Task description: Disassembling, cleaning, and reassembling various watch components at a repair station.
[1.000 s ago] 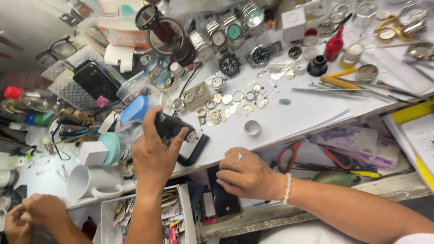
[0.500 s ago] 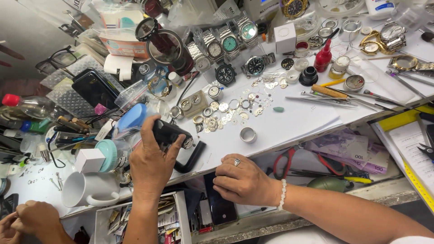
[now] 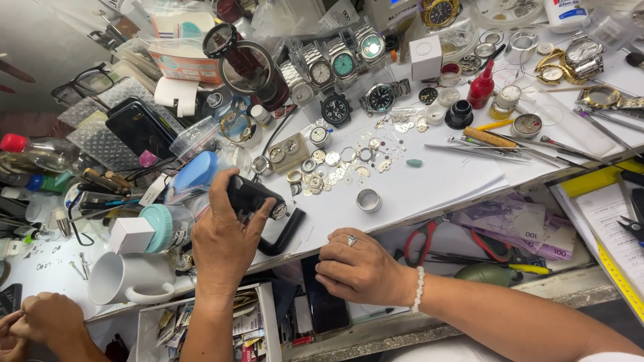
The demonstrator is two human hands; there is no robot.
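Gripping a small black device (image 3: pixel 253 196) from above, the left hand (image 3: pixel 225 238) has its fingers curled over the top and its thumb along the right side, holding it just over the white worktop (image 3: pixel 443 181) near the front edge. A round metal part (image 3: pixel 280 211) shows at the device's right end, and a black handle-like piece (image 3: pixel 285 233) lies on the worktop just right of it, touching or almost touching; which, I cannot tell. The right hand (image 3: pixel 359 268) grasps nothing: it rests loosely closed, knuckles up, on the near edge of the worktop, with a ring on one finger and a white bead bracelet (image 3: pixel 418 289) at the wrist. A metal ring (image 3: pixel 368 200) lies on the worktop between the two hands, a little farther away. Beyond it, small watch parts (image 3: pixel 342 164) are scattered, and farther still several wristwatches (image 3: pixel 343 64) stand in a row. Left of the left hand are a light blue lidded jar (image 3: pixel 157 228), a white box (image 3: pixel 131 234) and a white mug (image 3: pixel 124 280). Red-handled scissors (image 3: pixel 429 238) lie in the open drawer to the right. Another person's hands (image 3: pixel 40 322) show at the near left corner.
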